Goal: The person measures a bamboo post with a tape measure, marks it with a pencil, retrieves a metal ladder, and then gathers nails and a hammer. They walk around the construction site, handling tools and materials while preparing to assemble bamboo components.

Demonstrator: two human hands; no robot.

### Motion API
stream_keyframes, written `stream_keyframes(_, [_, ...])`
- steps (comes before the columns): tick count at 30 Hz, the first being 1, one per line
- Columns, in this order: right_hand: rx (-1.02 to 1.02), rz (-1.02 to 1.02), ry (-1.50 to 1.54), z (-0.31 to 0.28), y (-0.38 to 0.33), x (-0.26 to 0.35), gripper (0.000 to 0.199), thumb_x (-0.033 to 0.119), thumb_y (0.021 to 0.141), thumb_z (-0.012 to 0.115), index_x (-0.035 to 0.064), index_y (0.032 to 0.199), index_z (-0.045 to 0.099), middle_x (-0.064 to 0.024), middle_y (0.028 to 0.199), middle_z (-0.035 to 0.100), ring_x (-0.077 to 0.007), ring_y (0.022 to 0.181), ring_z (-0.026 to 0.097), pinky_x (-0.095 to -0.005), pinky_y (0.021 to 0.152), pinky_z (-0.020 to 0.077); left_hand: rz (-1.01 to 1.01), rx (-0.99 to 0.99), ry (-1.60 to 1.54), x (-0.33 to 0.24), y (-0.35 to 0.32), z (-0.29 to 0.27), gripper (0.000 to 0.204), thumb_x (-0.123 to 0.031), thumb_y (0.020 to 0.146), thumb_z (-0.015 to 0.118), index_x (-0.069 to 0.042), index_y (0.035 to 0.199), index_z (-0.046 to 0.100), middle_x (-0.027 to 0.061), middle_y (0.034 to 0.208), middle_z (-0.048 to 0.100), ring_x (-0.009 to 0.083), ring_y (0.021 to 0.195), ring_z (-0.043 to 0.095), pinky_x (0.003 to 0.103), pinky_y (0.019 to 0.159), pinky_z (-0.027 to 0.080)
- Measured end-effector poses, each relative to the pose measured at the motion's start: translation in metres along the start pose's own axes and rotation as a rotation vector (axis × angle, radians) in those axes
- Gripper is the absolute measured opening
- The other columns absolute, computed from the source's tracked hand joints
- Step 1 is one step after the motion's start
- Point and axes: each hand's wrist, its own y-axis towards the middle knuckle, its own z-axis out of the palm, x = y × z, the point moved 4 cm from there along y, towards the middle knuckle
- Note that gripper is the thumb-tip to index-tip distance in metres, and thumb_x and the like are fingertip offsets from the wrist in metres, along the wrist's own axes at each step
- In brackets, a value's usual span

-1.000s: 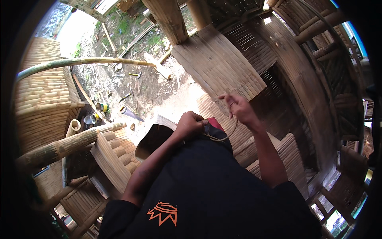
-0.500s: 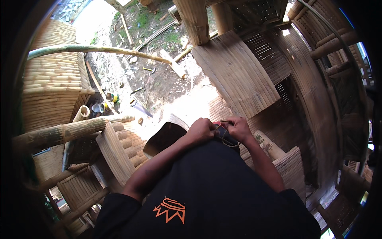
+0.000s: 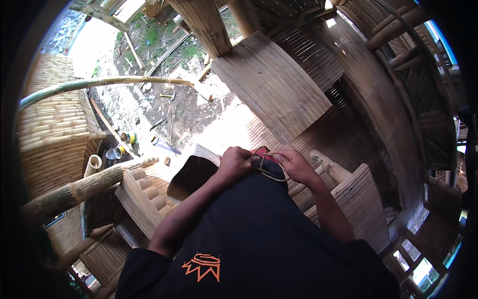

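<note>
Both my hands meet in front of my chest over a small dark blue and red cloth piece [image 3: 263, 160] with a pale cord [image 3: 273, 175] looping off it. My left hand [image 3: 234, 162] pinches the cloth's left side. My right hand [image 3: 294, 165] grips its right side, fingers curled over the cord. My dark shirt with an orange crown mark [image 3: 201, 265] fills the lower middle and hides what lies under my hands.
A bamboo slat wall panel [image 3: 271, 84] stands ahead, with more woven bamboo walls to the right. Thick bamboo poles [image 3: 74, 189] and a slatted bamboo piece [image 3: 137, 202] lie at lower left. Dirt ground with scraps and small cans [image 3: 127, 139] lies beyond.
My right hand came down from a raised position, where it pulled a cord, to join the left at the cloth. The view tilted slightly downward.
</note>
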Motion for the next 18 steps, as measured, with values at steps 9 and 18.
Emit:
stream_keyframes(9, [-0.245,-0.065,-0.635,0.032,0.026,-0.009,0.019,0.02,0.089,0.057,0.0013,0.092,0.054,-0.0205,0.089,0.065,-0.0411,0.085,0.063,-0.0488,0.077,0.0508,0.212,-0.064,0.201,-0.011,-0.009,-0.004,0.019,-0.021,0.08,0.071,-0.002,0.074,0.071,0.0198,0.059,0.059,0.0354,0.055,0.059,0.045,0.057,0.046])
stream_keyframes(18, [0.326,0.439,0.859,0.025,0.035,-0.033,0.031,0.027,0.098,0.054,-0.0025,0.103,0.062,-0.0103,0.099,0.066,-0.0149,0.084,0.064,-0.0305,0.076,0.0541,0.267,-0.039,0.366,-0.013,-0.016,-0.003,0.018,-0.019,0.077,0.068,-0.003,0.067,0.066,0.0171,0.067,0.061,0.034,0.071,0.062,0.046,0.066,0.048])
